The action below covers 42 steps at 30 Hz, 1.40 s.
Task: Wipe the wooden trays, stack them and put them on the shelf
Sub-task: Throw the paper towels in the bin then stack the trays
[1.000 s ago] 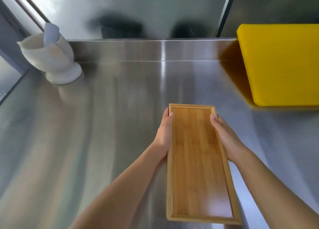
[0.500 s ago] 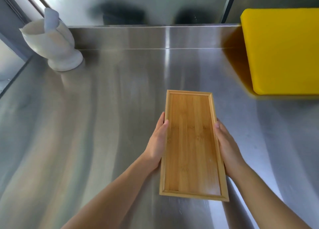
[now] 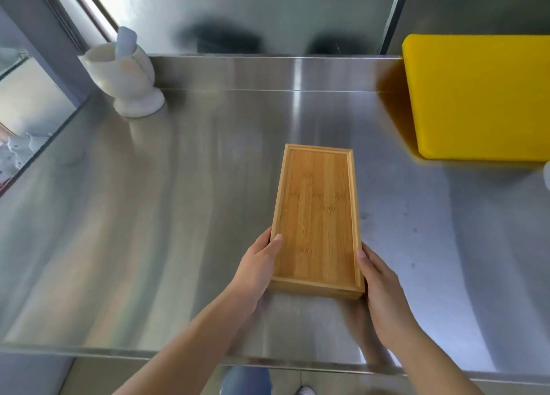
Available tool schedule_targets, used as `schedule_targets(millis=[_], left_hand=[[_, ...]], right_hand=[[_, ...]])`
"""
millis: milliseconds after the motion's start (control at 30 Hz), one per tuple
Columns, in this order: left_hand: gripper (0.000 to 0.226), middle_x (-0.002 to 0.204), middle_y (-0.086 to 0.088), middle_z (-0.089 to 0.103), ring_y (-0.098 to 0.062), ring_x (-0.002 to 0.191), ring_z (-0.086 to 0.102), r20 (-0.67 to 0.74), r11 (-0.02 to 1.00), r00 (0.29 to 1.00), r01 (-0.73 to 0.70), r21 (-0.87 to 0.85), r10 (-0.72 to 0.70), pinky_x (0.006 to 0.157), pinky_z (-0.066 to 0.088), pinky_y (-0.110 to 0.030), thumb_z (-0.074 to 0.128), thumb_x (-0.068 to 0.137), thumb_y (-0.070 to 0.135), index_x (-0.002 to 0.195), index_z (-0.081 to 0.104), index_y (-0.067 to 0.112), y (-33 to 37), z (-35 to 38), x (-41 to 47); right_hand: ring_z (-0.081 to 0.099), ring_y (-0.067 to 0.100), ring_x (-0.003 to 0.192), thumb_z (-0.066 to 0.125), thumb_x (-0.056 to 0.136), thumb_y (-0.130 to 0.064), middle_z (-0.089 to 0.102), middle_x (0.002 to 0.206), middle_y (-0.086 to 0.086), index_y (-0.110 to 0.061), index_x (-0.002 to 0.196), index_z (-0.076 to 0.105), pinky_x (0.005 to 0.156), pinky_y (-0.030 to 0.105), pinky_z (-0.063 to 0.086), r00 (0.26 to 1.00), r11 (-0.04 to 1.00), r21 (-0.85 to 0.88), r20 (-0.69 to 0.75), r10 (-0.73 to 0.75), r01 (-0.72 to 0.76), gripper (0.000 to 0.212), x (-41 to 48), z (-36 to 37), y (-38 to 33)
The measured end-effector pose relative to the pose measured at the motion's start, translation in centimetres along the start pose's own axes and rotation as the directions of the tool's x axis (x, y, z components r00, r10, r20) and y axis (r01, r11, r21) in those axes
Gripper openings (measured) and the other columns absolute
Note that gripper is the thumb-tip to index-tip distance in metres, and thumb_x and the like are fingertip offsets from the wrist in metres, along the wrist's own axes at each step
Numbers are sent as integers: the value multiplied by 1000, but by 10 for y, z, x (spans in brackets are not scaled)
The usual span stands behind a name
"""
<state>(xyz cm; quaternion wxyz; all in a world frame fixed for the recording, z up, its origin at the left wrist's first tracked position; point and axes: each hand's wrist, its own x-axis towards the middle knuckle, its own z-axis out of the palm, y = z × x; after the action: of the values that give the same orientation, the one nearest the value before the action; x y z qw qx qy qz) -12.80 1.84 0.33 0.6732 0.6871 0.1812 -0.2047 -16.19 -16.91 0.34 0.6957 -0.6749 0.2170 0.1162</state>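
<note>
A stack of wooden trays [image 3: 317,216], long and narrow with a raised rim, lies on the steel shelf [image 3: 148,231] with its short end toward me. Layered edges show at its near end. My left hand [image 3: 257,268] grips the left long edge near the close corner, thumb over the rim. On the other side, my right hand [image 3: 379,284] holds the near right corner, fingers along the edge. The trays look to rest flat on the metal.
A white stone mortar with a pestle [image 3: 126,79] stands at the back left. A thick yellow cutting board [image 3: 479,97] lies at the back right. The shelf's front edge [image 3: 178,354] runs below my forearms, with floor and a shoe beneath.
The tray stack has moved away from me toward the middle of the shelf and down onto it. Both hands have slid back along its long edges to the near corners.
</note>
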Motion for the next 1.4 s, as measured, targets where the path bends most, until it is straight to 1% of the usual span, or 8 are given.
schedule_targets(millis=[100,300,533,600,733,900,1133,1400], left_hand=[[44,130,13,51,-10,117,47,-47,992,996,84,98,-80,93,29,-28,42,91,47,129,49,26,8,0,-2],[64,141,-10,48,-34,127,44,-91,952,955,291,90,-283,108,32,-55,43,85,53,136,42,15,33,5,6],[56,143,-14,44,-37,130,40,-111,968,967,239,71,-231,108,31,-55,40,92,41,137,38,8,42,3,6],[49,132,-16,53,-36,121,49,-119,972,972,216,89,-205,101,41,-54,41,94,38,129,46,5,46,-1,2],[25,82,-7,69,-20,73,66,-37,986,986,165,14,-165,57,56,-38,50,93,22,94,67,4,48,-13,-4],[13,56,1,72,-9,51,68,53,975,982,188,-115,-183,46,56,-32,62,86,15,79,69,6,40,-25,-1],[17,71,-12,75,-26,65,72,104,966,977,201,-165,-186,52,58,-36,67,82,18,79,73,2,22,-27,3],[41,80,-14,76,-25,73,73,207,955,958,235,-183,-197,53,58,-34,76,60,19,93,68,-3,15,-25,1]], right_hand=[[48,13,121,47,82,-51,55,131,-6,-25,129,48,109,42,32,999,999,-25,46,20,-19,53,-5,-5,-3],[40,18,128,52,80,-52,49,137,-1,-18,132,44,113,44,23,983,989,41,124,136,-142,62,-3,-4,-13],[40,21,128,54,83,-46,47,139,2,-18,132,44,112,46,25,978,981,63,115,176,-184,57,-6,1,-20],[45,22,124,54,83,-43,53,132,2,-18,126,51,110,48,28,987,991,-1,87,137,-137,50,-6,-1,-26],[56,22,111,56,85,-31,66,113,3,-17,106,65,105,47,35,996,995,-60,41,77,-74,27,-6,-11,-35],[63,24,98,56,85,-19,73,96,4,-18,87,71,97,46,43,998,998,-11,3,61,-61,15,-8,-14,-33],[59,14,98,51,89,-18,67,107,0,-16,115,61,86,44,49,996,990,109,14,90,-91,27,-10,-15,-18],[59,15,100,56,87,-24,68,103,-5,-19,112,63,89,40,47,1000,999,37,-14,26,-25,26,-13,-19,-9]])
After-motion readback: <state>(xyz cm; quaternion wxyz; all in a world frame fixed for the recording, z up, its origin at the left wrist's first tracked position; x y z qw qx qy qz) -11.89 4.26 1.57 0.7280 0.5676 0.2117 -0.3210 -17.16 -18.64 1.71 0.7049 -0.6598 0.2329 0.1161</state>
